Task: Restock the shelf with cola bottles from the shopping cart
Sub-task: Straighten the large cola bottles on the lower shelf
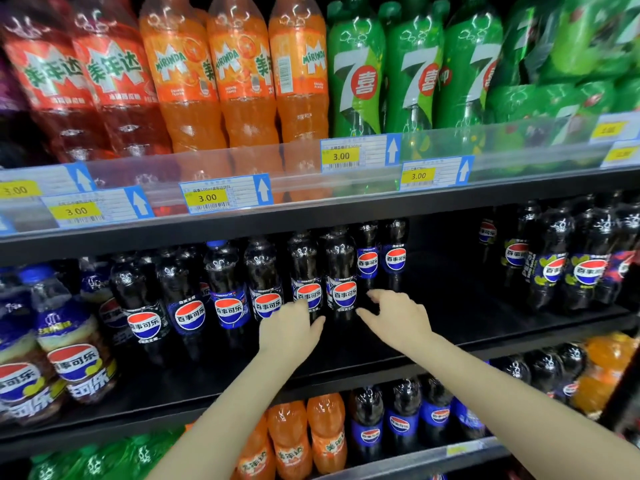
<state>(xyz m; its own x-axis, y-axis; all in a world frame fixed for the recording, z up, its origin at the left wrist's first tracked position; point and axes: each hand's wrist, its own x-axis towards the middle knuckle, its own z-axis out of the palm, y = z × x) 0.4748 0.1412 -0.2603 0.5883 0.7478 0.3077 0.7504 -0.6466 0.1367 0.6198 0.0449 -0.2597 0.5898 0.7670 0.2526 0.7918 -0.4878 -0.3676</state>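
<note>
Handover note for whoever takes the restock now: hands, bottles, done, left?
Left hand: fingers against the lower front of a cola bottle on the middle shelf, no clear grip.
Right hand: open, holding nothing, beside the neighbouring bottle.
Done: a row of cola stands left of the hands.
Left: the bare shelf stretch to their right. Shopping cart is not in view.

A row of dark plastic cola bottles (263, 292) stands on the black middle shelf (450, 327) at frame centre, under tall orange soda bottles (242, 74) and green ones (412, 74), with both hands just before the row.
</note>
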